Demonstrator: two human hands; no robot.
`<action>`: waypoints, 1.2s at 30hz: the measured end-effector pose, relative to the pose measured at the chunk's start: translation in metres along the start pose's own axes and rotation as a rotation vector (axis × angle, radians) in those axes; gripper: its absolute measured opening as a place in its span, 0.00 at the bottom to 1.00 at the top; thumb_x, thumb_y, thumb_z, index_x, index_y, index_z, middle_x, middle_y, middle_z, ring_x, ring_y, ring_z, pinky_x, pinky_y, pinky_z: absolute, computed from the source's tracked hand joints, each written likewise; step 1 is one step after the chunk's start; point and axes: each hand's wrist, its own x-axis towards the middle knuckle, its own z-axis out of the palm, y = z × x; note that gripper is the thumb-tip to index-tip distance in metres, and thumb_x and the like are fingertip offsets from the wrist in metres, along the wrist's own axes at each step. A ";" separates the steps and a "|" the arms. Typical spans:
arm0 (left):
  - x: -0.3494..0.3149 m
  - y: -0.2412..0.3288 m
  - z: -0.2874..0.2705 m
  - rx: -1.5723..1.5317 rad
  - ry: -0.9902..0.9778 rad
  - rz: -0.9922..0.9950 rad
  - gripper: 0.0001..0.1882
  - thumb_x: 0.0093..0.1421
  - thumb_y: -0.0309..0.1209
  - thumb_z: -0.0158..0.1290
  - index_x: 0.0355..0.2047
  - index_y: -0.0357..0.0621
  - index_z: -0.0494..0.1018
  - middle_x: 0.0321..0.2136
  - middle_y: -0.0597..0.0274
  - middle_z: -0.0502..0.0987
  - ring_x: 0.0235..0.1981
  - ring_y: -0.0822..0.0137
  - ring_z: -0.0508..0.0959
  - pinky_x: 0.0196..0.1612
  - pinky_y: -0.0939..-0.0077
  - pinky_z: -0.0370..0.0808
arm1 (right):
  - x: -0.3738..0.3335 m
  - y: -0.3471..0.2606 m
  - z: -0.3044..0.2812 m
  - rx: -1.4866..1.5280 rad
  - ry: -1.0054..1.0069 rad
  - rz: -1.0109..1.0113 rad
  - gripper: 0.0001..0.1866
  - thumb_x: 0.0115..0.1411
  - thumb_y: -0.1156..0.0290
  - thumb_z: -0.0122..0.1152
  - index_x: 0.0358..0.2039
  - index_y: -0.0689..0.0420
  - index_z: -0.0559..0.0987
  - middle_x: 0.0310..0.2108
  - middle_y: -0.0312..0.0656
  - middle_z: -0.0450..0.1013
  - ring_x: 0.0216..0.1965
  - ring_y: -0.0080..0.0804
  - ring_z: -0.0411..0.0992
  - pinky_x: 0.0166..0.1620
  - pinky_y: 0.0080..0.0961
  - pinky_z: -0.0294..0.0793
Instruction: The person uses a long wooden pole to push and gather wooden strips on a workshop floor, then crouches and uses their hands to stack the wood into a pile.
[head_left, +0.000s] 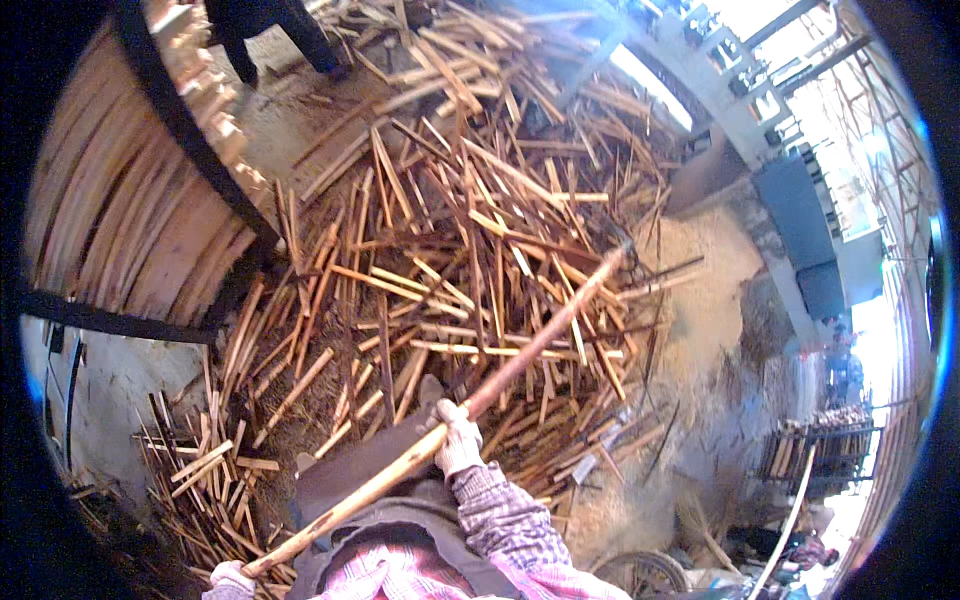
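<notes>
A long wooden pole [540,340] runs slantwise across the view, from the lower left up to the right. My right hand [458,440], in a pale glove, is wrapped round it near the middle. At its near end my left hand [230,577], also in a pale glove, is closed on the wood, partly cut off by the lower rim. The pole's far end reaches over a heap of loose wooden strips [480,230]; a small dark piece shows at its tip, too blurred to name. A dark apron [400,500] hangs over my front.
A framed stack of boards [130,190] stands at the left. Behind it, dark-clothed legs of another person [270,35] show. Sawdust [700,260] lies right of the heap. A wheel [645,575] and a loaded rack [820,450] are at the right.
</notes>
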 end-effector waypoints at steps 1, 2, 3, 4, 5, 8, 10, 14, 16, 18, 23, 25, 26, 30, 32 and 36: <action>-0.001 0.013 -0.003 -0.001 -0.014 0.004 0.21 0.53 0.49 0.45 0.37 0.50 0.74 0.36 0.56 0.76 0.41 0.58 0.74 0.43 0.66 0.70 | 0.000 -0.018 0.005 -0.031 -0.006 0.012 0.07 0.50 0.70 0.61 0.26 0.58 0.73 0.19 0.37 0.69 0.19 0.30 0.68 0.25 0.26 0.73; -0.004 0.026 -0.004 -0.001 -0.027 0.000 0.22 0.52 0.51 0.45 0.37 0.49 0.74 0.35 0.56 0.76 0.40 0.58 0.75 0.43 0.66 0.71 | -0.001 -0.037 0.013 -0.062 -0.025 0.028 0.07 0.50 0.71 0.61 0.26 0.58 0.73 0.19 0.38 0.69 0.19 0.30 0.68 0.25 0.26 0.72; 0.000 0.041 -0.005 0.016 -0.049 0.026 0.22 0.51 0.52 0.46 0.36 0.49 0.75 0.35 0.56 0.76 0.40 0.58 0.75 0.42 0.67 0.71 | 0.000 -0.063 0.011 -0.047 -0.026 0.012 0.06 0.50 0.72 0.60 0.25 0.59 0.72 0.18 0.38 0.68 0.19 0.30 0.67 0.26 0.26 0.72; -0.005 0.052 -0.004 0.013 -0.052 0.032 0.23 0.51 0.53 0.46 0.36 0.49 0.75 0.34 0.56 0.77 0.39 0.58 0.75 0.42 0.67 0.71 | 0.004 -0.081 0.013 -0.031 -0.056 0.013 0.06 0.50 0.72 0.59 0.25 0.59 0.72 0.18 0.38 0.68 0.19 0.31 0.67 0.26 0.26 0.72; -0.007 0.062 -0.004 0.009 -0.049 0.053 0.24 0.50 0.54 0.46 0.35 0.49 0.75 0.33 0.56 0.77 0.39 0.58 0.76 0.41 0.67 0.72 | 0.022 -0.091 0.009 -0.088 -0.033 -0.056 0.05 0.50 0.73 0.57 0.25 0.59 0.71 0.17 0.38 0.66 0.18 0.31 0.67 0.26 0.28 0.73; 0.004 0.100 0.000 0.040 -0.063 0.139 0.27 0.50 0.57 0.46 0.34 0.48 0.76 0.32 0.55 0.77 0.38 0.58 0.76 0.40 0.68 0.72 | 0.049 -0.144 0.023 -0.086 -0.005 -0.113 0.05 0.49 0.73 0.57 0.24 0.59 0.71 0.17 0.37 0.66 0.18 0.28 0.66 0.25 0.26 0.74; -0.011 0.161 -0.031 0.051 -0.056 0.106 0.29 0.51 0.59 0.44 0.34 0.48 0.76 0.31 0.54 0.77 0.37 0.57 0.76 0.39 0.67 0.72 | 0.055 -0.177 0.030 0.015 0.035 -0.058 0.17 0.45 0.75 0.64 0.36 0.61 0.70 0.22 0.38 0.69 0.18 0.31 0.69 0.20 0.26 0.71; -0.040 0.241 -0.087 0.096 0.023 -0.036 0.30 0.49 0.62 0.46 0.34 0.50 0.76 0.29 0.56 0.77 0.35 0.56 0.77 0.37 0.67 0.72 | 0.062 -0.217 0.056 -0.023 -0.065 -0.126 0.13 0.46 0.77 0.61 0.33 0.59 0.69 0.19 0.39 0.68 0.16 0.30 0.68 0.19 0.27 0.71; -0.037 0.296 -0.124 0.146 0.035 0.000 0.26 0.47 0.59 0.50 0.34 0.52 0.76 0.29 0.56 0.77 0.34 0.58 0.77 0.37 0.68 0.72 | 0.069 -0.260 0.076 -0.078 -0.087 -0.140 0.09 0.45 0.73 0.58 0.27 0.58 0.70 0.16 0.37 0.66 0.14 0.29 0.65 0.21 0.26 0.71; -0.018 0.337 -0.128 0.111 0.145 0.067 0.22 0.46 0.54 0.53 0.34 0.54 0.76 0.29 0.59 0.78 0.33 0.60 0.77 0.37 0.68 0.73 | 0.109 -0.300 0.089 -0.196 -0.048 -0.296 0.08 0.42 0.72 0.57 0.21 0.58 0.68 0.15 0.41 0.66 0.16 0.32 0.67 0.23 0.27 0.70; -0.019 0.492 -0.168 0.059 0.092 0.294 0.24 0.48 0.54 0.50 0.39 0.53 0.74 0.33 0.63 0.77 0.38 0.61 0.76 0.38 0.66 0.72 | 0.186 -0.359 0.119 -0.275 0.163 -0.309 0.08 0.49 0.72 0.59 0.23 0.57 0.69 0.12 0.37 0.66 0.10 0.28 0.65 0.15 0.24 0.70; -0.100 0.572 -0.242 0.052 0.067 0.560 0.24 0.48 0.55 0.50 0.38 0.52 0.74 0.33 0.59 0.77 0.39 0.59 0.76 0.40 0.66 0.71 | 0.226 -0.349 0.089 -0.370 0.256 -0.353 0.07 0.50 0.72 0.58 0.21 0.57 0.70 0.13 0.37 0.66 0.09 0.28 0.64 0.14 0.24 0.69; -0.118 0.597 -0.265 -0.162 -0.039 0.645 0.21 0.48 0.50 0.53 0.36 0.51 0.74 0.26 0.61 0.77 0.30 0.63 0.77 0.33 0.71 0.73 | 0.237 -0.343 0.081 -0.507 0.311 -0.305 0.07 0.51 0.71 0.58 0.21 0.57 0.70 0.13 0.37 0.66 0.09 0.28 0.64 0.13 0.24 0.69; -0.113 0.660 -0.272 -1.295 -1.002 0.709 0.09 0.53 0.38 0.53 0.30 0.47 0.72 0.13 0.77 0.66 0.08 0.82 0.61 0.11 0.86 0.61 | 0.247 -0.340 0.086 -0.102 -0.069 -0.111 0.08 0.54 0.70 0.56 0.23 0.57 0.68 0.13 0.35 0.64 0.10 0.27 0.61 0.14 0.25 0.68; -0.126 0.652 -0.258 -1.286 -1.057 0.578 0.07 0.55 0.36 0.52 0.30 0.48 0.71 0.13 0.76 0.68 0.08 0.82 0.64 0.09 0.84 0.63 | 0.234 -0.332 0.069 -0.203 -0.057 -0.138 0.05 0.54 0.73 0.52 0.24 0.57 0.68 0.13 0.35 0.63 0.10 0.26 0.61 0.15 0.24 0.67; -0.089 0.619 -0.194 -1.393 -1.409 0.423 0.06 0.55 0.35 0.53 0.30 0.48 0.71 0.14 0.76 0.71 0.10 0.80 0.68 0.12 0.81 0.66 | 0.189 -0.294 0.057 -0.285 0.063 -0.084 0.05 0.52 0.73 0.54 0.23 0.61 0.70 0.13 0.38 0.65 0.11 0.30 0.63 0.14 0.25 0.67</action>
